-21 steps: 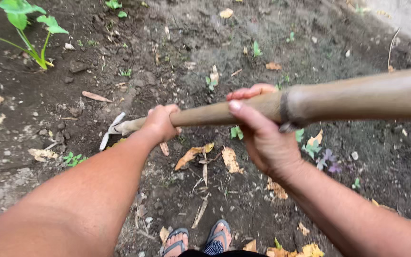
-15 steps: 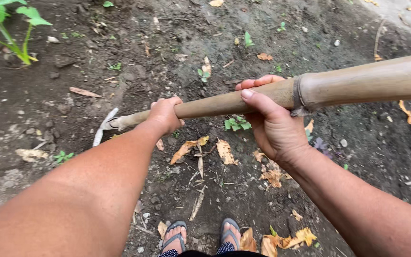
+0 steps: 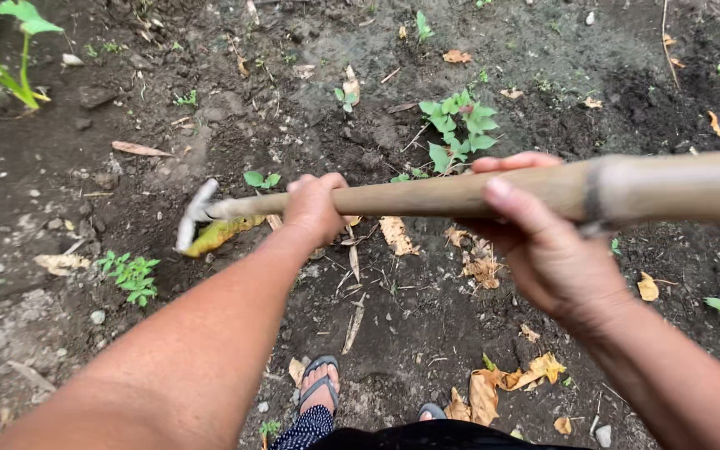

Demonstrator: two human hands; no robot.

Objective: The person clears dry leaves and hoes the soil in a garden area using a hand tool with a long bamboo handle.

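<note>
Both my hands grip a long wooden hoe handle [image 3: 427, 197] that runs across the view from right to left. My left hand [image 3: 317, 208] is closed around the thin part near the head. Closer to me, my right hand [image 3: 543, 242] wraps the handle just before a thicker pale section [image 3: 677, 187]. The small metal blade [image 3: 193, 223] at the left end rests on dark soil against a yellow dead leaf [image 3: 220, 235].
Dark bare soil [image 3: 310, 108] holds scattered dry leaves, small stones and weeds. A leafy green weed [image 3: 458, 129] grows just beyond the handle, a small one [image 3: 131, 275] lies at left, and a taller plant [image 3: 6, 50] stands top left. My sandalled feet [image 3: 320, 387] show at the bottom.
The hoe head has come further left and nearer to me, now touching a yellow leaf. My view has shifted, so both hands appear larger and the green weed sits above the handle.
</note>
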